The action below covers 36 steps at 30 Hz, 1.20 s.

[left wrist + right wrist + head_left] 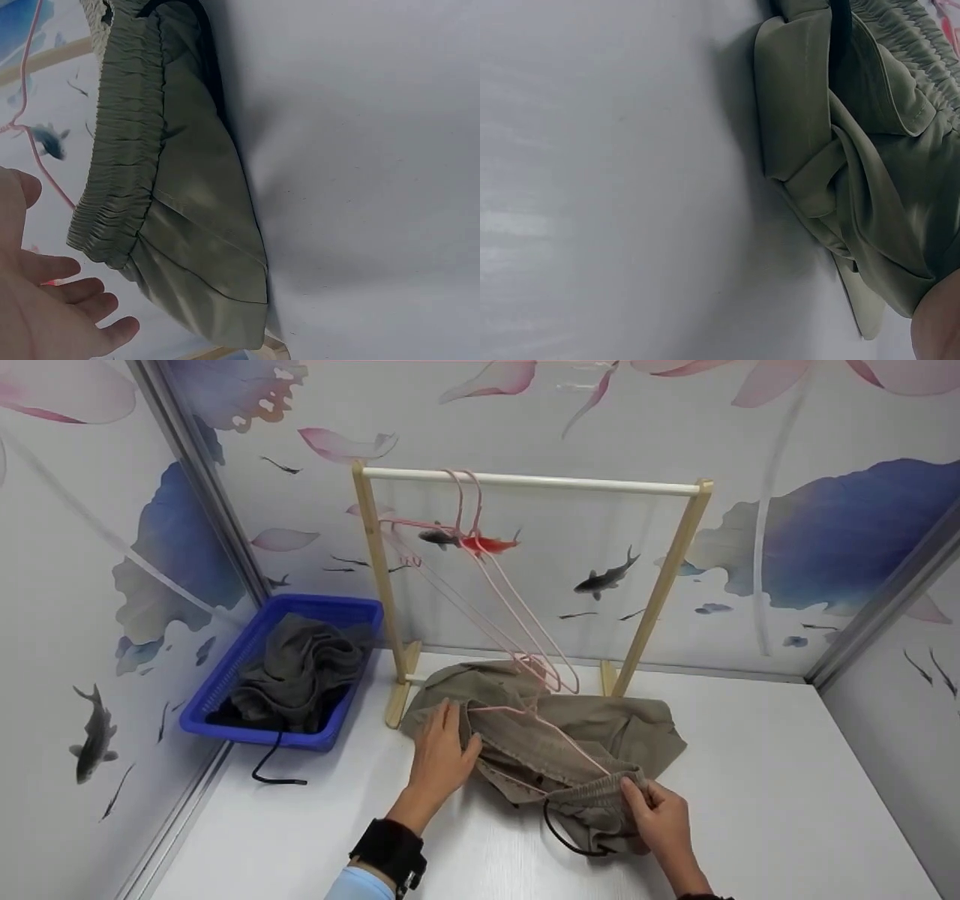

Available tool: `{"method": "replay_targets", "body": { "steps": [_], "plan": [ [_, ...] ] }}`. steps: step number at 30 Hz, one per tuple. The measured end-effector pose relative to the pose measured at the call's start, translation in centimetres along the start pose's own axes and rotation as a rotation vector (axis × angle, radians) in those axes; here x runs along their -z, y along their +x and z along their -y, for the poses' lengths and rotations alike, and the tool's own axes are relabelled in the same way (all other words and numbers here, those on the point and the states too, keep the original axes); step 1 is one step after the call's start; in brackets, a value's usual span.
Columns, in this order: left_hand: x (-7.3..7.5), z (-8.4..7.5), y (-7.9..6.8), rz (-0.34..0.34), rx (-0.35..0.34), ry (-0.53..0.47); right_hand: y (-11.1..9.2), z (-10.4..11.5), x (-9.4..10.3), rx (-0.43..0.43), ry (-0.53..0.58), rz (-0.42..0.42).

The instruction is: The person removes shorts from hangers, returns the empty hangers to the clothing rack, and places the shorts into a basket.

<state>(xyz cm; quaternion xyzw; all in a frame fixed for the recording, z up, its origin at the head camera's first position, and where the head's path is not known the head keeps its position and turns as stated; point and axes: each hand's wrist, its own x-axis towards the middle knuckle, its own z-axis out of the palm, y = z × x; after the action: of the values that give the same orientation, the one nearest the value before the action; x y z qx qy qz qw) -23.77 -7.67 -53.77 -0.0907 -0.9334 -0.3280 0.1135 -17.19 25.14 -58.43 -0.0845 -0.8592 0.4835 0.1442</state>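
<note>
Olive-grey shorts (637,727) with an elastic waistband and black drawstring (555,829) lie bunched on the table. A pink wire hanger (574,742) sits inside the opened waistband. My right hand (664,817) pinches the waistband at its right end between thumb and fingers; only a bit of that hand (939,319) shows in the right wrist view. At the left end my left hand (439,750) is beside the waistband, fingers extended. In the left wrist view that hand (45,292) has spread fingers and a gap to the shorts (195,187).
A clothes rack (532,480) with a white bar and wooden posts stands behind the shorts. Pink hangers (517,596) hang from its bar. At the left, a blue basket (199,712) holds crumpled dark grey clothing (300,667), a black cord trailing over its rim. Printed panels enclose the table.
</note>
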Motion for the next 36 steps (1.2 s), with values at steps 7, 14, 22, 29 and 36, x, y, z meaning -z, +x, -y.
{"method": "replay_targets", "body": {
  "steps": [7, 14, 22, 29, 36],
  "plan": [
    [-0.3, 0.5, -0.2, 0.032, 0.021, 0.019, 0.1, -0.2, -0.1, -0.042, 0.011, 0.023],
    [-0.2, 0.9, -0.2, 0.027, 0.019, 0.044, 0.2, -0.3, -0.1, -0.030, -0.001, 0.033],
    [-0.1, 1.4, -0.2, 0.017, 0.030, 0.104, 0.3, -0.5, -0.2, 0.033, 0.018, 0.029],
    [0.0, 1.7, -0.4, 0.012, 0.061, 0.134, 0.5, -0.4, -0.4, 0.060, 0.003, 0.058],
    [0.1, 2.0, -0.7, -0.025, 0.073, 0.146, 0.8, 0.0, -0.5, 0.074, -0.007, 0.075]
  ]
}}
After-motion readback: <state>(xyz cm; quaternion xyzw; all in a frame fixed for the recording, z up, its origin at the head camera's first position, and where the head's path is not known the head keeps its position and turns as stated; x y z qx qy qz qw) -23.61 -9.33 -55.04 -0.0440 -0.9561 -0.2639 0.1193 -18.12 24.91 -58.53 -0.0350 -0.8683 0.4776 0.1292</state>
